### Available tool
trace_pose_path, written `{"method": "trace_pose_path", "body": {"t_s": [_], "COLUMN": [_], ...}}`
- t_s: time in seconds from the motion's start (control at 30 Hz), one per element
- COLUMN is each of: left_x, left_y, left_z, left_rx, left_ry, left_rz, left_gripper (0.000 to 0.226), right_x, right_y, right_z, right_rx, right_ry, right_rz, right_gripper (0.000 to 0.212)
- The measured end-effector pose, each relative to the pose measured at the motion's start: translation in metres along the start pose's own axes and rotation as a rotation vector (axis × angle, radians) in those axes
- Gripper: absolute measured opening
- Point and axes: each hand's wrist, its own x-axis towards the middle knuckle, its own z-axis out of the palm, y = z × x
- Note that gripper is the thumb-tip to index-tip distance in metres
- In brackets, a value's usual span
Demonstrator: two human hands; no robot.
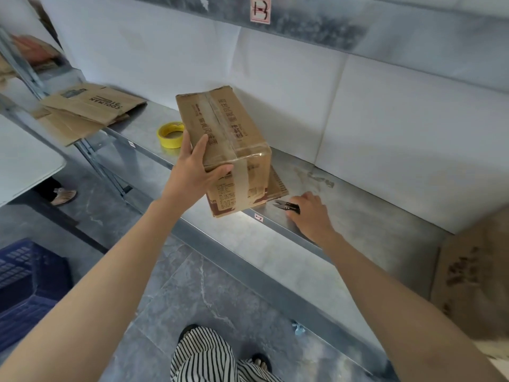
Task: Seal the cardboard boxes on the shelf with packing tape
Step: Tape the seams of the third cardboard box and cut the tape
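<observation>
Head view showed the left hand (192, 172) gripping the brown taped cardboard box (228, 150), tilted on the grey metal shelf (358, 216); the right hand (311, 213) pinched small black snips (287, 206). Setting the box flat first would ease taping.

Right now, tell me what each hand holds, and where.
Left hand grips the cardboard box at its near left corner. Right hand pinches the black snips by the handle end, on the shelf.

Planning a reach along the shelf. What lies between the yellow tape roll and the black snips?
In the head view, the cardboard box, tilted and gripped by the left hand, lies between the tape roll and the snips at the right hand.
</observation>
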Motion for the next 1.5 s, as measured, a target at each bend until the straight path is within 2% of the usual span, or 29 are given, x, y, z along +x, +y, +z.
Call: {"method": "trace_pose_path", "body": {"t_s": [0.13,0.23,0.33,0.4,0.47,0.53,0.6,0.67,0.8,0.9,1.0,1.17,1.33,1.5], "left_x": [-0.001,0.0,-0.001,-0.002,-0.001,0.0,0.002,0.003,0.0,-0.001,-0.005,-0.015,-0.021,-0.027], "left_y": [0.001,0.0,0.001,0.003,0.007,0.01,0.013,0.018,0.027,0.028,0.026,0.022,0.023,0.021], "left_z": [0.001,0.001,0.0,-0.002,-0.002,-0.003,-0.003,-0.001,0.006,0.009,0.008,0.002,-0.016,-0.033], "left_rx": [-0.043,-0.05,-0.068,-0.081,-0.124,-0.223,-0.34,-0.417,-0.587,-0.61,-0.556,-0.514,-0.566,-0.653], "left_ry": [0.015,0.018,0.018,0.017,0.009,-0.016,-0.019,0.016,0.075,0.082,0.075,0.045,0.002,-0.092], "left_rz": [0.001,-0.005,-0.012,-0.016,-0.029,-0.086,-0.146,-0.156,-0.222,-0.267,-0.258,-0.236,-0.131,-0.029], "left_gripper": [0.089,0.088,0.087,0.087,0.085,0.08,0.073,0.063,0.056,0.067,0.065,0.061,0.062,0.063], "right_x": [-0.013,-0.026,-0.031,-0.026,-0.014,0.001,0.016,0.03,0.041,0.039,0.037,0.029,0.023,0.006], "right_y": [0.015,0.035,0.041,0.029,0.004,-0.03,-0.067,-0.097,-0.126,-0.126,-0.123,-0.121,-0.127,-0.138], "right_z": [-0.004,-0.008,-0.013,-0.022,-0.036,-0.054,-0.071,-0.083,-0.082,-0.076,-0.076,-0.081,-0.098,-0.11], "right_rx": [0.007,-0.03,-0.089,-0.057,0.088,0.309,0.539,0.651,0.583,0.49,0.423,0.504,0.571,0.712], "right_ry": [0.083,0.145,0.139,0.134,0.206,0.309,0.344,0.275,0.059,0.113,0.158,0.125,0.085,0.064], "right_rz": [0.062,0.179,0.323,0.351,0.268,0.13,0.019,-0.055,-0.13,-0.162,-0.187,-0.171,-0.017,0.021], "right_gripper": [0.024,0.026,0.028,0.033,0.037,0.037,0.041,0.052,0.072,0.066,0.058,0.056,0.067,0.048]}}
